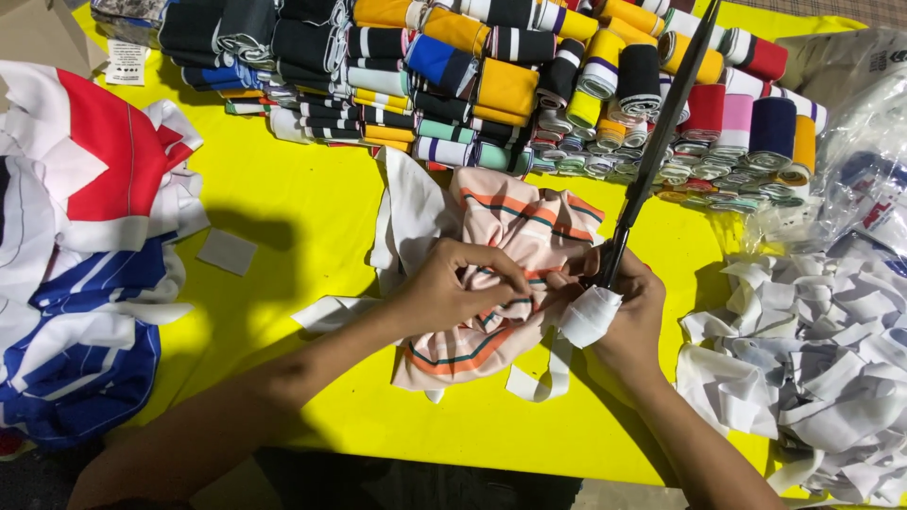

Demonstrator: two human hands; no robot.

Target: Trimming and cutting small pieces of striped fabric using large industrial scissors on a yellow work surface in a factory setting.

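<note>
My left hand (452, 288) pinches a fold of a pale pink garment piece (515, 222) with orange and dark green stripes, bunched on the yellow table (283, 198). My right hand (631, 312) grips large black scissors (661, 123) by a handle wrapped in white cloth tape (588, 316). The long blades point up and away toward the far right. The scissors' handle end meets the cloth right where my left fingers hold it. A white strip (553, 373) hangs from the garment below my hands.
Many rolled ribbed fabric bands (529, 76) in mixed colours are stacked along the far edge. White fabric offcuts (812, 359) pile at the right under clear plastic bags (869, 151). Red, white and blue garment pieces (85, 246) lie at the left, with a small grey patch (227, 251).
</note>
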